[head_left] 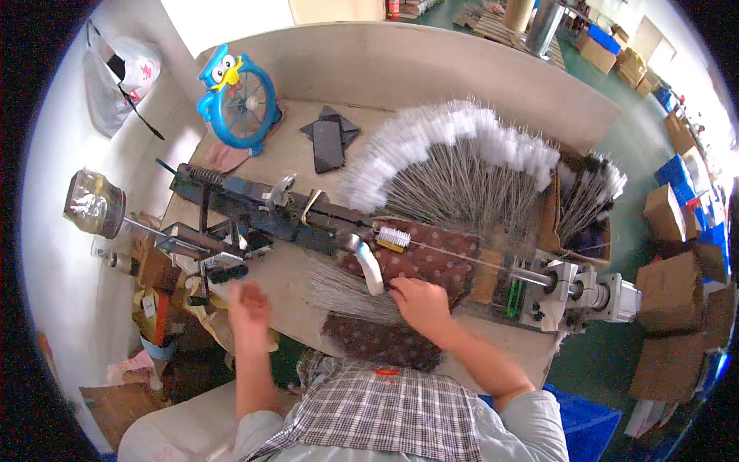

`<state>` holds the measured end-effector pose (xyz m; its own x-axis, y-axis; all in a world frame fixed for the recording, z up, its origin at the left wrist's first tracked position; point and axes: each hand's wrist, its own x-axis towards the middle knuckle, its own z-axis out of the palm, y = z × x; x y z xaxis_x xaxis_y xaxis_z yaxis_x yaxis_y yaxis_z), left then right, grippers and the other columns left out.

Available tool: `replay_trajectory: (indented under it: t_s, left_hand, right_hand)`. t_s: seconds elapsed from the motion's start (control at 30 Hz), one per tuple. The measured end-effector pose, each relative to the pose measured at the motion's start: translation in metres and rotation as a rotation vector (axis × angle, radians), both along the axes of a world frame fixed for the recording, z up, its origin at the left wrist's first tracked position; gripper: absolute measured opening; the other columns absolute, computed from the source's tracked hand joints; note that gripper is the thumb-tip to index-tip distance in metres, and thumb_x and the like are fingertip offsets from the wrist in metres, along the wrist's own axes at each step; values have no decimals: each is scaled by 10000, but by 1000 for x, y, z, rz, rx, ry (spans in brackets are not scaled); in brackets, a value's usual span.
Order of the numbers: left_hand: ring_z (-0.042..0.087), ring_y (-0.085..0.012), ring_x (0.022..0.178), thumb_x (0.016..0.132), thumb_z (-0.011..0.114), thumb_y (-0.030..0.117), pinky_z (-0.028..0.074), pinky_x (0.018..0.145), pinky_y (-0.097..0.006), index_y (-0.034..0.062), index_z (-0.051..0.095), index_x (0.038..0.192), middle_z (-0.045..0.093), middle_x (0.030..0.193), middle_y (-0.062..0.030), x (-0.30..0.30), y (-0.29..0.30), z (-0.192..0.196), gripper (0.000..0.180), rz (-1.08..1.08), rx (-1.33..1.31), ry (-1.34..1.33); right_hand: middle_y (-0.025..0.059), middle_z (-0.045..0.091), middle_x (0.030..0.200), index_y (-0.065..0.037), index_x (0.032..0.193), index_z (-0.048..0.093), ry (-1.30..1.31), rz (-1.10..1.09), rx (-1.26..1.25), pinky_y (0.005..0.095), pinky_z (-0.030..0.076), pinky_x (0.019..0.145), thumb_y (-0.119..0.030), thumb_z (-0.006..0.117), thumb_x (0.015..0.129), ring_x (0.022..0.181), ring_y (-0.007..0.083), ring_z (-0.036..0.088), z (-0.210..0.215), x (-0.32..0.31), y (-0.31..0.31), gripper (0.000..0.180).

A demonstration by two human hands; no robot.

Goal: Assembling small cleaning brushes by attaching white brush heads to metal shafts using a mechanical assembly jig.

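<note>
A workshop, a long machine (265, 215) with a metal shaft (531, 275) across the surface (289, 286), a fanned heap of white wire-stemmed brushes (462, 146), cardboard boxes (671, 291) along a green floor (635, 169), wooden pallets (491, 35) farther back

A pale bench (286, 271) carried a long metal machine (308, 231) across its middle. Far left, a pinkish cloth (229, 159) lay under a blue bird-headed fan (252, 102), and a black phone (328, 146) rested nearby. White-tipped wire brushes (462, 173) fanned out far right beside a cardboard box (550, 219); near the middle lay loose wires (346, 296) and a dotted brown cloth (439, 269).
</note>
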<state>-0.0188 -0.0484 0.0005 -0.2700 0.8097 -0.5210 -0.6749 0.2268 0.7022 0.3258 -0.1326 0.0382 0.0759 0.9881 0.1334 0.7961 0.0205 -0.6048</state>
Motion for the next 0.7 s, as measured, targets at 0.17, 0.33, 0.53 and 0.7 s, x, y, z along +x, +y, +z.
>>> replay_trajectory:
  t_s: [0.17,0.33,0.53,0.7]
  left_hand:
    - [571,-94,606,799,672,381,410,440,-173,110,598,875,615,736,3,-149,39,-21,291,313,-81,393]
    - [598,-128,757,817,639,409,449,604,-265,83,598,913,626,811,-25,-131,36,-15,342,374,-84,335]
    - [591,-165,842,867,572,332,461,722,-300,96,576,948,622,904,-43,-23,6,-13,250,191,17,160]
    - [575,-185,897,889,521,273,467,817,-347,72,554,964,604,957,-65,96,-19,19,217,-322,-59,-110]
  right_hand:
    - [64,627,779,-119,853,629,-121,31,-94,379,501,584,-212,629,778,676,267,623,-11,-6,1,120]
    - [63,602,807,-123,905,626,-193,62,-82,394,512,575,-191,578,799,707,266,627,28,27,-24,134]
    - [62,585,830,-105,906,640,-317,100,-252,395,495,611,-168,600,789,729,281,611,57,53,-46,139]
    - [105,555,928,-47,868,596,-526,31,-209,401,490,748,-47,566,682,982,285,549,102,73,-47,189]
